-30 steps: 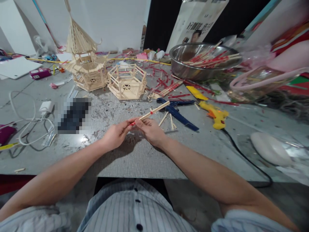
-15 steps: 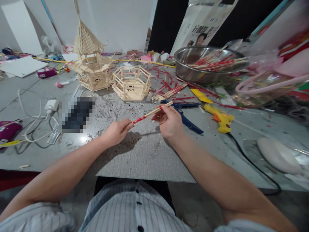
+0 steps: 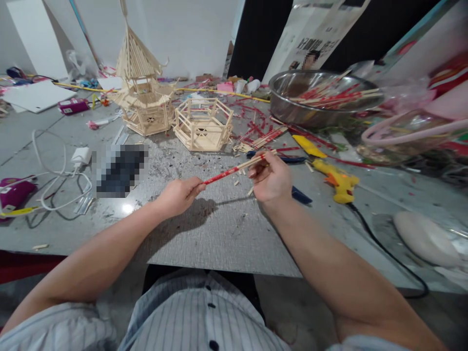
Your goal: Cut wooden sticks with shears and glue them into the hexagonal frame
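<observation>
A few wooden chopsticks [image 3: 228,172] with red patterned ends are held above the table, slanting up to the right. My left hand [image 3: 180,195] is closed in a pinch on their red lower end. Near the upper end, the thumb and fingertips of my right hand [image 3: 272,176] are closed on them. Under and behind my right hand lies a dark blue hand tool [image 3: 302,196], partly hidden by it. Small pale wood bits lie on the table between the hands.
Beyond my hands stand a hexagonal stick frame [image 3: 203,126] and a stick pagoda model [image 3: 144,105]. A steel bowl [image 3: 310,114] holds more chopsticks. At right lies a yellow glue gun [image 3: 341,183] with its cord. A white charger [image 3: 81,157] and cable are at left.
My right hand has moved right and slightly up along the chopsticks, away from my left hand. More of their red length shows between the hands. The view has shifted slightly.
</observation>
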A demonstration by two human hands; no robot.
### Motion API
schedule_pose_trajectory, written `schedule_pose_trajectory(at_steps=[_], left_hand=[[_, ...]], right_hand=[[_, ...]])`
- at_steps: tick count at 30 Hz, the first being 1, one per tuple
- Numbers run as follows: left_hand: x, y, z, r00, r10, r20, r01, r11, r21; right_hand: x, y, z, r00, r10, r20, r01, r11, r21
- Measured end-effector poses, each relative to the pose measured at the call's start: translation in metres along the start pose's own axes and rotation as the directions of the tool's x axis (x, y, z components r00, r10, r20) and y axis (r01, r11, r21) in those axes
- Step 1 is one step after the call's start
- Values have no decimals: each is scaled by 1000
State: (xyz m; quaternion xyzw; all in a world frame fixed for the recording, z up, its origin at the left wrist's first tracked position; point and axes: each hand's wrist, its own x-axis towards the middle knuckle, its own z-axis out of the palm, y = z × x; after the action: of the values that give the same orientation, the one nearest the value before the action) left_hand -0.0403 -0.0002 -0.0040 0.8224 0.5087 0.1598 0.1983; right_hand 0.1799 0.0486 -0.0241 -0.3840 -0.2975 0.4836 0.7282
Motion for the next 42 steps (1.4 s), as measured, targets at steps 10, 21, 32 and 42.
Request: schedule_pose_trajectory(at_steps=[10, 21, 32, 42], left_hand=[[-2, -7, -3, 999, 43, -25, -43, 999, -14], [10, -45, -35, 800, -325, -504, 336, 939, -72], [16, -60, -44, 741, -526, -417, 607, 790, 82], [13, -66, -43, 802, -537, -263, 595, 761, 259]], right_hand=[[20, -15, -10, 982, 73, -176, -57, 994, 93], [38, -34, -20, 948, 1, -319, 55, 985, 164], [41, -16, -23, 983, 7, -182, 2, 999, 49], [17, -7, -6, 979, 199, -42, -202, 978, -57]])
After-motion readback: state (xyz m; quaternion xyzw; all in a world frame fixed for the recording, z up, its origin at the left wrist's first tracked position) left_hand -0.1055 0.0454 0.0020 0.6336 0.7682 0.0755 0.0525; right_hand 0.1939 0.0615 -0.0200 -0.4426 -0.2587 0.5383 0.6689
